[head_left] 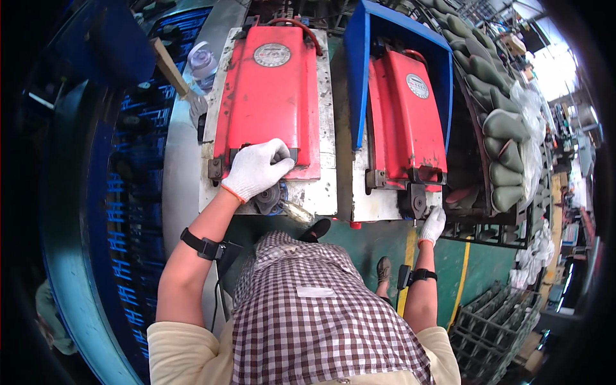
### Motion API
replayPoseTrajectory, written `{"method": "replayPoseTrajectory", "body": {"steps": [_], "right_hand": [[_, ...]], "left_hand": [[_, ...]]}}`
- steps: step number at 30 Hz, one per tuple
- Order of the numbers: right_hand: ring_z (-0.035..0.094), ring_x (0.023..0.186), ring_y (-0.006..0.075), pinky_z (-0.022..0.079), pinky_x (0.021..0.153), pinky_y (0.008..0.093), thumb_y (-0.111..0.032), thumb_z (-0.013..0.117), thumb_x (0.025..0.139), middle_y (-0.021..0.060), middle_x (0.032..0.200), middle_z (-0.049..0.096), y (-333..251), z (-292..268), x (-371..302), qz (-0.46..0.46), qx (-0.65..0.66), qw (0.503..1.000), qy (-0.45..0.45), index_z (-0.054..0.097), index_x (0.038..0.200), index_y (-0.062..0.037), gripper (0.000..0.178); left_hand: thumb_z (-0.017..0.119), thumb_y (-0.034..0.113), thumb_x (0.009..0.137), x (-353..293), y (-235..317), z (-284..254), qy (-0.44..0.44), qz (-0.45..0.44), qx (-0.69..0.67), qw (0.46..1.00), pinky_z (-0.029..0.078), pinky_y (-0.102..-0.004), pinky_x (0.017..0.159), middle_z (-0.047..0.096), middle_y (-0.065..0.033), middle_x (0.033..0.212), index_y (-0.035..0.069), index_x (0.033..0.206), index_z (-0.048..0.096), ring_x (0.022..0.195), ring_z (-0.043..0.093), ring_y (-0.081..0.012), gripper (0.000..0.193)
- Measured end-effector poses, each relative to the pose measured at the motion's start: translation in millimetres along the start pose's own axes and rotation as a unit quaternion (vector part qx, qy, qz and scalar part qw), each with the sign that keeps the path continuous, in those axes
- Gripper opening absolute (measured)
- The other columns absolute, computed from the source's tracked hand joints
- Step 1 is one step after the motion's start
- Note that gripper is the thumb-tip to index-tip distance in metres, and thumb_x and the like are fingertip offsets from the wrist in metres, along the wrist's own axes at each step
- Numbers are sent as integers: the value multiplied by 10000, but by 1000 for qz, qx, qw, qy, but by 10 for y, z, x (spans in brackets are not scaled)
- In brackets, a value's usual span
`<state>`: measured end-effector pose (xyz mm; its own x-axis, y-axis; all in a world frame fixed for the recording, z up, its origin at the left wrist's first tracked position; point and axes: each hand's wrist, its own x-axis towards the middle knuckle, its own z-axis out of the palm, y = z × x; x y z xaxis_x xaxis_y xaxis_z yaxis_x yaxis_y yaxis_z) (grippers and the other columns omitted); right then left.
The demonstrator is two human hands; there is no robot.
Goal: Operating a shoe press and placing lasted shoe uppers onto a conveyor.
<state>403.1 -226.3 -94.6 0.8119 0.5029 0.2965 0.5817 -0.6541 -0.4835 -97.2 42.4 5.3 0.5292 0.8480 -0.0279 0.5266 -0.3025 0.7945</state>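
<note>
My left hand (256,168), in a white knit glove, is at the front edge of the left red machine (266,90), over a dark slot. Its fingers are curled together, and whatever is between them cannot be made out. Just below it sits a round dark fitting (268,197) with a pale, clear-looking piece (298,213) beside it. My right hand (434,224), gloved too, is closed at the front right corner of the right machine's white base, near the dark bracket (417,203). What it grips, if anything, is hidden. The right red machine (410,109) stands under a blue hood.
The blue hood (360,83) walls in the right machine. To the right, a rack holds several olive-green shoe-shaped forms (504,128). A blue-barred conveyor (119,237) runs along the left, with a clear bottle (203,63) near it. A wire crate (494,321) stands lower right.
</note>
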Motion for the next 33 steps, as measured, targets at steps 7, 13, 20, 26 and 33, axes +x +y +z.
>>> {"method": "replayPoseTrajectory", "body": {"steps": [7, 13, 20, 26, 33], "right_hand": [[647, 1097, 327, 485, 1000, 428, -199, 575, 990, 188, 1158, 691, -533, -106, 141, 38, -25, 998, 47, 701, 1134, 13, 285], [622, 998, 166, 504, 919, 332, -67, 589, 1002, 90, 1117, 690, -2601, 146, 118, -114, 318, 941, -30, 685, 1152, 47, 211], [681, 888, 168, 526, 849, 299, -131, 621, 960, 102, 984, 746, -4362, 1652, 705, -218, 300, 892, -260, 722, 1149, -23, 240], [707, 1083, 344, 537, 951, 407, -349, 666, 875, 160, 1129, 750, -4944, 2872, 1537, -274, 106, 938, -183, 737, 1166, -129, 372], [706, 1090, 333, 546, 922, 411, -408, 707, 878, 151, 1137, 747, -5398, 3204, 1630, -334, -52, 917, -211, 702, 1265, -168, 456]], "left_hand": [[666, 479, 885, -35, -169, 49, -28, 61, 195, 979, 524, -457, 642, 681, -142, 772, 83, 844, 631, 735, 694, -332, 399], [706, 478, 852, 51, -179, 66, -37, 69, 201, 976, 521, -467, 605, 658, -132, 695, 77, 764, 611, 657, 681, -330, 421], [715, 458, 823, 117, -160, 58, -19, 82, 200, 976, 540, -422, 628, 663, -109, 669, 93, 727, 613, 644, 688, -289, 391], [757, 456, 792, 138, -158, 46, -44, 66, 170, 982, 530, -375, 636, 649, -60, 650, 116, 713, 614, 630, 671, -243, 377], [791, 426, 784, 130, -178, 6, -43, 67, 170, 982, 530, -354, 634, 621, -48, 642, 130, 737, 619, 628, 654, -224, 346]]}}
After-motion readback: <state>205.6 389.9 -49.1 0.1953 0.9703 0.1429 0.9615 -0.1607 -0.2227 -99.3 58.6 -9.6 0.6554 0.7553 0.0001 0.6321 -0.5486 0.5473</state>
